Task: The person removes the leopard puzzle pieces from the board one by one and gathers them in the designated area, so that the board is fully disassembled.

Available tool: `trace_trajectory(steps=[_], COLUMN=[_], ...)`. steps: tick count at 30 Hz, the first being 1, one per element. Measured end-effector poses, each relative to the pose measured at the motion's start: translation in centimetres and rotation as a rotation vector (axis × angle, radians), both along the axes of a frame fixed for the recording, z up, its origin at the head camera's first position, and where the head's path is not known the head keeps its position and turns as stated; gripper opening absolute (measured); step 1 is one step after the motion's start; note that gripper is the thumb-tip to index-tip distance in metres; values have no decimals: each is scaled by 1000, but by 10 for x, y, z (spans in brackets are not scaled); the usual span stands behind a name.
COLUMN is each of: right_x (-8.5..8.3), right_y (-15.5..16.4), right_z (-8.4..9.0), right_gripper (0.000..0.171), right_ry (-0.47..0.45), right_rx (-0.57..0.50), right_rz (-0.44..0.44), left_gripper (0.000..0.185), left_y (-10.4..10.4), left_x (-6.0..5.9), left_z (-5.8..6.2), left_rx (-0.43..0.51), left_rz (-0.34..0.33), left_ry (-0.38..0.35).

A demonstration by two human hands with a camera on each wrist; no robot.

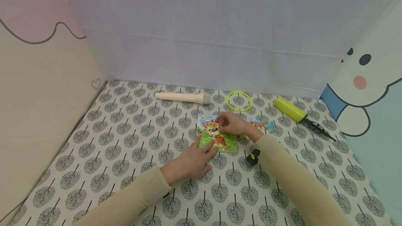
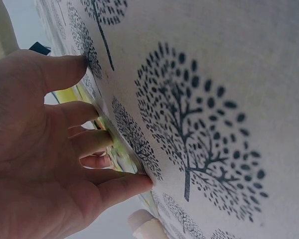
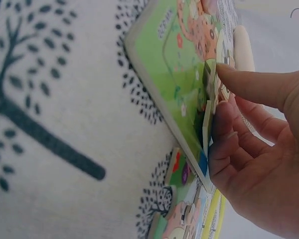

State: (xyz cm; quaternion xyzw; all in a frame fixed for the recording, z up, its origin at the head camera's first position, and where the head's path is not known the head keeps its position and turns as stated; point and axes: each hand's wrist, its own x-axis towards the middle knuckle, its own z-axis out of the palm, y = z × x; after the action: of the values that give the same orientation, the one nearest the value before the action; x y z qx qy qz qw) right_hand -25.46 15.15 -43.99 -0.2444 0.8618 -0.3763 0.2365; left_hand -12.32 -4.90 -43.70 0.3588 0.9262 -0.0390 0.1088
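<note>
Just two hands (image 1: 216, 142), one puzzle board (image 1: 220, 140).

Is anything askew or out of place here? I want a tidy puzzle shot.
One thing: the puzzle piece pinched by the right hand stands tilted on the colourful leopard jigsaw board, not seated flat. The left hand presses the board's near corner. A second small picture card lies loose beside it. Nothing looks spilled or damaged.

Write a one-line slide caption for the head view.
Left hand steadies a leopard puzzle board on tree-print cloth while right hand pinches a piece over it.
</note>
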Motion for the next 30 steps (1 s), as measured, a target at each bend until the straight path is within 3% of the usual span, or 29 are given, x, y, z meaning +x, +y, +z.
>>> trace_trajectory(steps=[13, 30], right_x=[-1, -1], right_y=[4, 10], right_z=[0, 1], right_gripper=[45, 52], right_ry=[-46, -24], right_rx=[-11, -25], right_rz=[46, 108], left_gripper=[66, 66], left_y=[0, 0], left_x=[-1, 1], left_z=[-1, -1], left_rx=[-7, 1], left_rz=[0, 7], left_ry=[-10, 8])
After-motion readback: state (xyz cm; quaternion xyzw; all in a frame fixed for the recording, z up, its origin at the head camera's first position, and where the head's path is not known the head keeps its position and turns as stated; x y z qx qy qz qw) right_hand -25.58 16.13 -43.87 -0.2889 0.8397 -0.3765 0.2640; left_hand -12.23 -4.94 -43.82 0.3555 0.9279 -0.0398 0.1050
